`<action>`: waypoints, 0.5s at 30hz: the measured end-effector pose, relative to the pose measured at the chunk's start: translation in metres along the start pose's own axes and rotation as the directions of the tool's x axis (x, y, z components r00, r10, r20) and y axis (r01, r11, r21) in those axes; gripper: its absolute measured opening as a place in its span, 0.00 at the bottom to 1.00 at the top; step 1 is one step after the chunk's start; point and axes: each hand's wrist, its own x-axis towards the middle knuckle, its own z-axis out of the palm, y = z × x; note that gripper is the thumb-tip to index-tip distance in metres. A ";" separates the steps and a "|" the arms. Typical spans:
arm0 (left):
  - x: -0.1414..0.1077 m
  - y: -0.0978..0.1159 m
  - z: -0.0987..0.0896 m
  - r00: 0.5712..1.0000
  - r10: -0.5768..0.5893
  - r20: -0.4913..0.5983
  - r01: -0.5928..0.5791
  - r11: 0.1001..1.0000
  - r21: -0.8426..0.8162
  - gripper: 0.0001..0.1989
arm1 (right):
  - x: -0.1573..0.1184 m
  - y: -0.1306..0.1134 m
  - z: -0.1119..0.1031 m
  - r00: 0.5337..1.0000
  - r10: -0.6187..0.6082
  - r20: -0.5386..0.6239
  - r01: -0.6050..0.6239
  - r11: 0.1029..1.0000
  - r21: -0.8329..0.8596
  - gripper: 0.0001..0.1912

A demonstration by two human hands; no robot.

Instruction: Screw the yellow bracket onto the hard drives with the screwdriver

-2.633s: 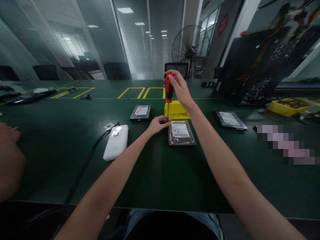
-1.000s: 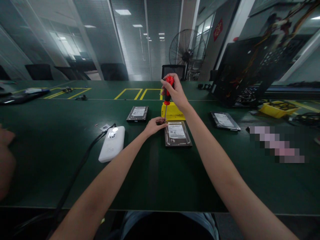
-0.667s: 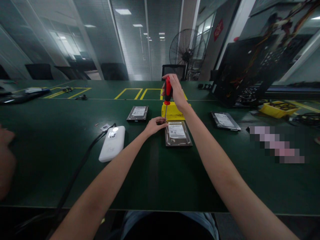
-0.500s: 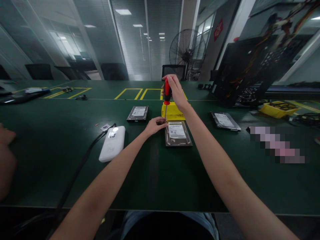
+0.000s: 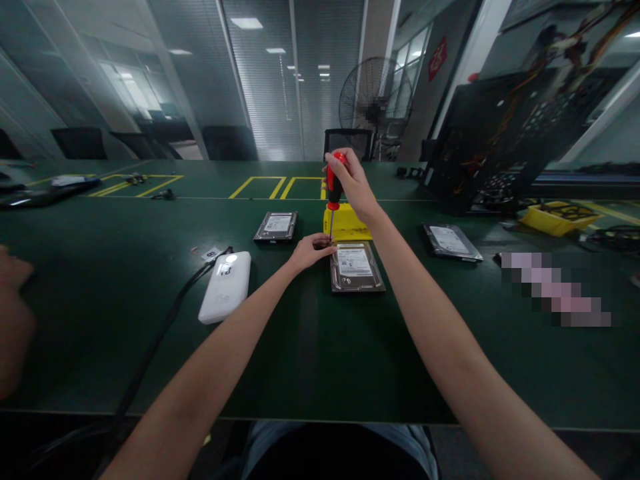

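A silver hard drive (image 5: 356, 268) with a white label lies flat on the green table in front of me. My right hand (image 5: 353, 180) is closed round the red and black handle of a screwdriver (image 5: 333, 183), held nearly upright. Its thin shaft points down to the drive's far left corner; fingers hide the tip. At that same corner, my left hand (image 5: 311, 253) grips the drive, thumb along the top edge and fingertips beside the shaft. Just behind the drive stands a yellow bin (image 5: 347, 223), partly covered by my right hand and wrist.
Other hard drives lie left (image 5: 276, 227) and right (image 5: 451, 241). A white power bank (image 5: 225, 287) with a black cable is near my left forearm. An open computer case (image 5: 480, 147) and a yellow tray (image 5: 557, 219) stand at right. Another person's hand (image 5: 15, 270) rests at the left edge.
The top of the screwdriver handle and my right hand have shifted slightly, with the fingers turned a little round the handle. My left hand and the drive hold still.
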 end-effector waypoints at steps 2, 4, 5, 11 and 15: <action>0.000 -0.001 0.000 1.000 0.002 0.000 -0.002 1.000 0.004 0.25 | -0.001 -0.001 0.001 1.000 -0.002 -0.002 0.002 1.000 0.025 0.18; 0.000 -0.001 0.000 1.000 0.008 0.006 -0.009 1.000 0.015 0.26 | -0.001 -0.002 0.001 1.000 0.008 -0.012 -0.007 0.999 0.044 0.17; 0.000 0.000 0.000 1.000 0.011 0.011 -0.011 1.000 0.021 0.26 | -0.001 -0.003 0.002 1.000 0.017 -0.016 -0.016 0.999 0.046 0.17; -0.001 0.001 -0.001 0.999 0.016 0.038 -0.018 0.999 0.036 0.29 | 0.000 -0.003 0.003 1.000 0.029 -0.001 -0.029 1.000 -0.002 0.16; -0.002 0.001 -0.002 0.999 0.008 0.039 -0.010 0.999 0.033 0.29 | 0.000 -0.001 0.003 0.999 -0.009 -0.039 0.007 0.999 -0.043 0.18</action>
